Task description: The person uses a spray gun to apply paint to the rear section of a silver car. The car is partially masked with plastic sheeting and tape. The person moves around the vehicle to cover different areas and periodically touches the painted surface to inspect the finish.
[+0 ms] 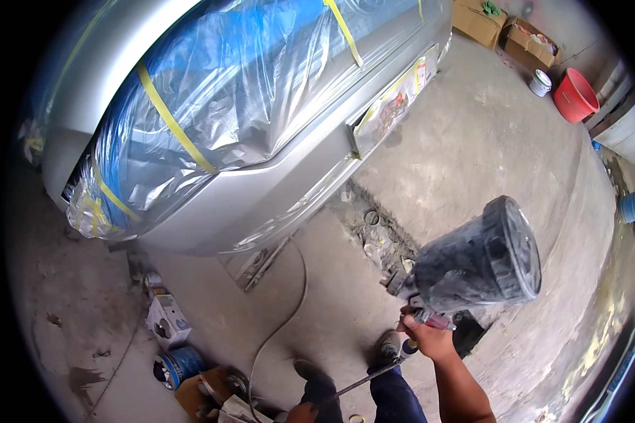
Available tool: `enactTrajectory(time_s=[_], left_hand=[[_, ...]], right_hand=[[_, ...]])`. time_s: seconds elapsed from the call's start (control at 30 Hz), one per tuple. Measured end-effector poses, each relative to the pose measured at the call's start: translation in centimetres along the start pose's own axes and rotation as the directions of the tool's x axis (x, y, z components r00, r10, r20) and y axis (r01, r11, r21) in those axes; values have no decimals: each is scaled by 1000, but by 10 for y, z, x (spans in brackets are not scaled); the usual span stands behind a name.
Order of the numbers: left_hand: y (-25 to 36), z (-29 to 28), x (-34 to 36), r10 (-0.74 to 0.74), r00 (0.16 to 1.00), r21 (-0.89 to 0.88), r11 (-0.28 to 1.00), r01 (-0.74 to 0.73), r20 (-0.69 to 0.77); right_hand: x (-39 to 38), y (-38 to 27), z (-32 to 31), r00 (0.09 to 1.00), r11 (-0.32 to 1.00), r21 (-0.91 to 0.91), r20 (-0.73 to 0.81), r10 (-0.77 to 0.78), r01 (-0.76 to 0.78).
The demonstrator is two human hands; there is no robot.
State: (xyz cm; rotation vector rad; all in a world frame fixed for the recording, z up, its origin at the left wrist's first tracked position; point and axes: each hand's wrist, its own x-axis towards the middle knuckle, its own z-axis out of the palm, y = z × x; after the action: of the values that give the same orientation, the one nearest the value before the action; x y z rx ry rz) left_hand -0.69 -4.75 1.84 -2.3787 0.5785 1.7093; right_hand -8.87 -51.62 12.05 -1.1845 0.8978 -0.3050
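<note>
At the lower right, my right hand (427, 331) is wrapped round the handle of a spray gun (420, 307); a large dark, smeared cup (476, 261) is tilted on top of it. A grey hose (356, 386) runs from the gun down to my left hand (305, 412), which is closed on it at the bottom edge, partly cut off. Above and left stands a silver car body (254, 201), covered in clear and blue plastic sheeting (240, 84) held with yellow tape (169, 116). A masked panel (388, 99) sits on its bumper.
A white box (168, 317), a blue bucket (180, 365) and cardboard (197, 395) lie at lower left. Cardboard boxes (529, 46), a white can (540, 82), a red bucket (575, 95) and a blue container (631, 206) line the right. A hose crosses the floor (261, 317) by a debris-filled recess (374, 225).
</note>
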Motion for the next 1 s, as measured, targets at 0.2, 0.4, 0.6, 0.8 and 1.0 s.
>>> enactTrajectory(time_s=[0.2, 0.4, 0.6, 0.8, 1.0], left_hand=[[69, -52, -6, 33, 989, -89, 995, -46, -141], [54, -66, 18, 30, 997, -48, 998, -33, -68], [40, -88, 25, 94, 996, 13, 995, -94, 3], [66, -126, 17, 165, 986, 8, 986, -165, 40], [70, -140, 17, 152, 986, 14, 988, -153, 66]], right_hand=[[5, -95, -48, 881, 993, 33, -465, -88, 117], [-17, -121, -13, 991, 993, 41, -77, -111, 114], [-8, -161, 46, 954, 993, 102, 300, 20, -53], [5, -212, 13, 967, 996, -48, -248, 59, -73], [7, -256, 1, 893, 999, -8, -449, -36, 37]])
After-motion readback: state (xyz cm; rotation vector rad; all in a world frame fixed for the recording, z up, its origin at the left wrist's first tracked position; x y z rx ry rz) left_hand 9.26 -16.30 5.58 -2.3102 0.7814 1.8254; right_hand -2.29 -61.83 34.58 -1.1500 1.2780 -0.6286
